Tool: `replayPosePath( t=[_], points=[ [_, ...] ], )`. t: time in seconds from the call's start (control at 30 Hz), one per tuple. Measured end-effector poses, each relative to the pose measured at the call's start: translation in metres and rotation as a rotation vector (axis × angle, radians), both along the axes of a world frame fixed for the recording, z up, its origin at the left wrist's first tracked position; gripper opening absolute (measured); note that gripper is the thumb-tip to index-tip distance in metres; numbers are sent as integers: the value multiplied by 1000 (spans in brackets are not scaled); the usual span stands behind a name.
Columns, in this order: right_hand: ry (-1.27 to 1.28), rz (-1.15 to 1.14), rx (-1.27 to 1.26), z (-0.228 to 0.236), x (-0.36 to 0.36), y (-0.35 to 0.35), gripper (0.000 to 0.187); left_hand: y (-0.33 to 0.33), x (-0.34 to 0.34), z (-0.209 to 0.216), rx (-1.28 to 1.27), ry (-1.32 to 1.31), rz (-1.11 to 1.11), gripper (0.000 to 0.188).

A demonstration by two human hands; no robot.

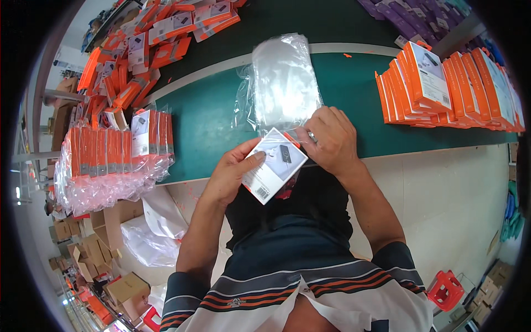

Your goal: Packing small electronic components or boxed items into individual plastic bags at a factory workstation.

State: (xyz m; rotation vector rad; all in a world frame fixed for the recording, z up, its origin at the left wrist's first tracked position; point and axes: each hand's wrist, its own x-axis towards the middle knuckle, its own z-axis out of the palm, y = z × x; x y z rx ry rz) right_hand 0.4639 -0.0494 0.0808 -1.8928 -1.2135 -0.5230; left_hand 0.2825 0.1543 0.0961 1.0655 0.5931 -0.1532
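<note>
My left hand [235,166] grips a flat white and orange retail box [275,165] by its left side, thumb across the printed face. The box is tilted in front of my body, at the near edge of the table. A stack of clear plastic bags [285,77] lies beyond it, with its near end reaching the box's top corner. My right hand [332,138] is closed at the lower right corner of that stack, fingers curled and thumb towards the box. A clear plastic bag edge appears pinched there; the fingertips are partly hidden.
Bagged orange boxes [99,152] stand in a row at the left table edge. A loose heap of orange boxes [160,33] lies at the far left. Upright boxes [428,83] are stacked at the right, purple packages [404,19] behind. A red stool [445,290] stands on the floor.
</note>
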Motion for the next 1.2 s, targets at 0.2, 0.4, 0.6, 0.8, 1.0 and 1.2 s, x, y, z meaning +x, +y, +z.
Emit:
replayPosePath(
  t=[0.2, 0.4, 0.6, 0.8, 1.0, 1.2],
  points=[
    [57, -56, 18, -11, -25, -9, 21, -2, -5, -7, 63, -64, 159, 50],
    [518, 220, 82, -13, -44, -21, 13, 0, -6, -1, 55, -129, 256, 49],
    [794, 389, -42, -24, -53, -18, 6, -12, -11, -1, 13, -151, 368, 47],
    [1014, 351, 135, -26, -98, -13, 10, -60, -33, -26, 327, -171, 493, 37],
    [1202, 280, 260, -64, -125, -29, 18, -63, -97, -48, 628, -74, 258, 25],
    [1455, 350, 6, -75, -143, -53, 17, -48, -127, -46, 1189, -47, -130, 17]
  ],
)
